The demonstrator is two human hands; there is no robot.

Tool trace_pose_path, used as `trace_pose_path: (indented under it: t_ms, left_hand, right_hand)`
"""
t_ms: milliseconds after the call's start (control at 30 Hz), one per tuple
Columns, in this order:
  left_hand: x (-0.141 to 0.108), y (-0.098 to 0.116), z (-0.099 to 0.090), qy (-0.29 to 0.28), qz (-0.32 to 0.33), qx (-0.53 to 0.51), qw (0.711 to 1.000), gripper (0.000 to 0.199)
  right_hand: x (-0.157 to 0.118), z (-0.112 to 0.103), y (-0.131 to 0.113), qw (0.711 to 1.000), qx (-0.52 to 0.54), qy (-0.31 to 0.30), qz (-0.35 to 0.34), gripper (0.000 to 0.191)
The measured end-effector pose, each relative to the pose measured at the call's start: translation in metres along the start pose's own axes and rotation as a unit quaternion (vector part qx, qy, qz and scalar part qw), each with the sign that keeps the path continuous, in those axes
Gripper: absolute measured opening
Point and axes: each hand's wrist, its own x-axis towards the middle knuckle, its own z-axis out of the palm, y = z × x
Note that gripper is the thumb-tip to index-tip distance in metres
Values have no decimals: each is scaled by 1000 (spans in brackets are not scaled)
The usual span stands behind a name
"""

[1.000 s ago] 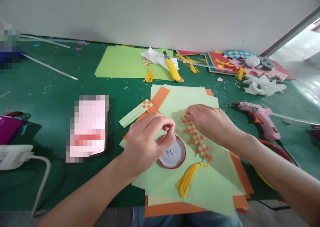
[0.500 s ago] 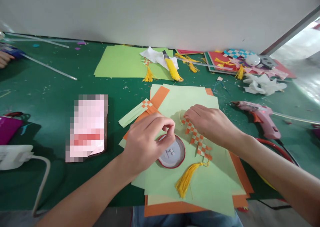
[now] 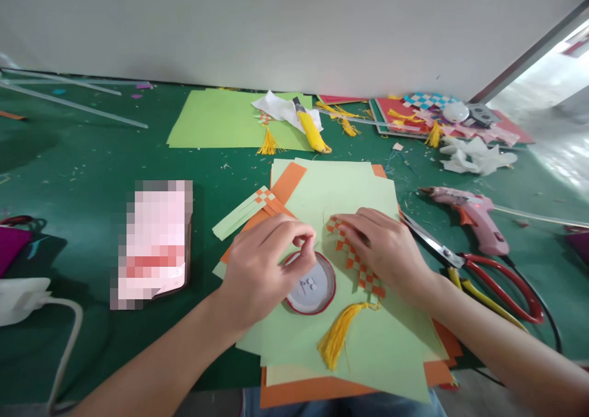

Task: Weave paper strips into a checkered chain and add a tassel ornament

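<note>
My left hand (image 3: 271, 263) hovers over a white round lid with a red rim (image 3: 310, 284), thumb and forefinger pinched together; what sits between them, if anything, is too small to make out. Small pale bits lie in the lid. Fingers of my right hand (image 3: 386, 245) close on the upper end of an orange-and-green woven paper strip (image 3: 353, 259), which has a thin loop of thread at its top. A yellow tassel (image 3: 338, 337) hangs from its lower end. Beneath everything lie stacked light green sheets (image 3: 391, 355) over orange paper (image 3: 313, 395).
Right of the papers are red-handled scissors (image 3: 453, 257), yellow-handled pliers (image 3: 488, 300) and a pink glue gun (image 3: 476, 211). A phone (image 3: 154, 245) lies on the left. Behind are green sheets (image 3: 207, 119), a yellow cutter (image 3: 310, 129) and crumpled tissue (image 3: 478, 155).
My right hand has shifted slightly down and right at the strip's upper end, uncovering the scissors. My left hand keeps its pinch. The other person's hand at far left has left the view.
</note>
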Motion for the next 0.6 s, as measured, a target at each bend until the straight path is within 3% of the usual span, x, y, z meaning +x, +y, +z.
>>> trace_pose_path:
  t_ms: [200, 600]
  left_hand:
    - [0, 1, 1, -4, -1, 0, 1000, 13]
    - [-1, -1, 3, -14, 0, 0, 1000, 13]
  right_hand:
    - [-3, 0, -3, 995, -80, 14, -53, 29]
    - [-6, 2, -2, 985, -142, 8, -98, 26]
